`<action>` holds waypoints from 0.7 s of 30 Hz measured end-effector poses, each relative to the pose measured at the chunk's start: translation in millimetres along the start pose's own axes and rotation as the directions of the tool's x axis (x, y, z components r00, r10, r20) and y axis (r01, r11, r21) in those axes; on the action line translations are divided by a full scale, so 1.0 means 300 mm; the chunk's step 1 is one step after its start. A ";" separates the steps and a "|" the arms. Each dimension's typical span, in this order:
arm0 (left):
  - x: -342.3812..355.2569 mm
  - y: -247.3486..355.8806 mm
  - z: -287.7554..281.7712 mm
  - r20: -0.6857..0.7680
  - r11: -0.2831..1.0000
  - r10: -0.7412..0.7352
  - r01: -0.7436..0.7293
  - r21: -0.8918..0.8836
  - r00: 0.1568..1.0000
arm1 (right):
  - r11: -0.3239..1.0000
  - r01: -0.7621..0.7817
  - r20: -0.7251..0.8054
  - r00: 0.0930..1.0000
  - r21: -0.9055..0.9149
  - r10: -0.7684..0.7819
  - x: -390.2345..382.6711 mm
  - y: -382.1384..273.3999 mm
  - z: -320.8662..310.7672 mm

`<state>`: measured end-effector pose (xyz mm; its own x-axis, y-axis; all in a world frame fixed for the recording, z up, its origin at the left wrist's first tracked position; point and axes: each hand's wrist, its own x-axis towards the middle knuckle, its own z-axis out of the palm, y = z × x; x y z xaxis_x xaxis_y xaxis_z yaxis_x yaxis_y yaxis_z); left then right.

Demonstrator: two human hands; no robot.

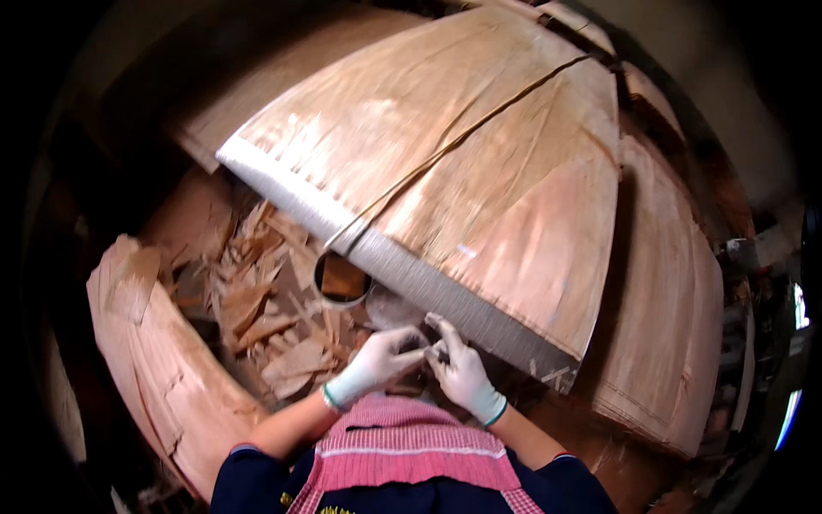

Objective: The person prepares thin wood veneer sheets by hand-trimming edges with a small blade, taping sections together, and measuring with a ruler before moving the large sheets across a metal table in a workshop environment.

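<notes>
My left hand (381,364), in a white glove with a green cuff, has its fingers curled together in a pinch. My right hand (467,375), gloved alike, meets it at the fingertips, with its index finger reaching up and its thumb bent in. Whatever sits between the fingertips is too small to make out. Just beyond the hands rises the edge of a tall stack of wood veneer sheets (445,154). A round dark-rimmed container (341,281) with something brown inside is beside that edge. Next to it is a pale, see-through round object (394,307).
A thin cord or strip (462,137) runs across the stack's top. Broken veneer scraps (274,317) lie heaped at left. A curved veneer pile (163,368) stands at far left, another veneer stack (659,317) at right. A pink checked apron (411,445) covers my front.
</notes>
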<state>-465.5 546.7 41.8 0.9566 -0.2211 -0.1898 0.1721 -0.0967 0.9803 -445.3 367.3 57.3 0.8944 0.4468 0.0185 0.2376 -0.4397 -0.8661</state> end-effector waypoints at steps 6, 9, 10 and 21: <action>0.135 -0.441 -0.256 -0.273 0.931 -0.283 0.332 0.153 0.919 | 0.784 -0.391 0.099 0.865 -0.481 0.492 -0.106 0.464 0.046; 0.175 -0.793 -0.474 -0.404 0.923 -0.343 0.385 0.023 0.848 | 0.775 -0.349 -0.067 0.926 -0.526 0.371 -0.134 0.569 0.054; 0.219 -0.804 -0.507 -0.404 0.888 -0.390 0.454 0.073 0.827 | 0.796 -0.375 -0.143 0.925 -0.474 0.351 -0.128 0.566 0.063; 0.529 -1.027 -0.609 -0.555 0.593 -0.124 0.510 0.623 0.823 | 0.715 -0.355 -0.139 0.835 0.602 0.532 0.502 0.612 0.803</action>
<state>-323.6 718.8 -280.4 0.8960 0.3687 -0.2473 0.4432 -0.7749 0.4506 -358.4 541.6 -219.4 0.9262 0.0310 -0.3758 -0.3758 -0.0037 -0.9267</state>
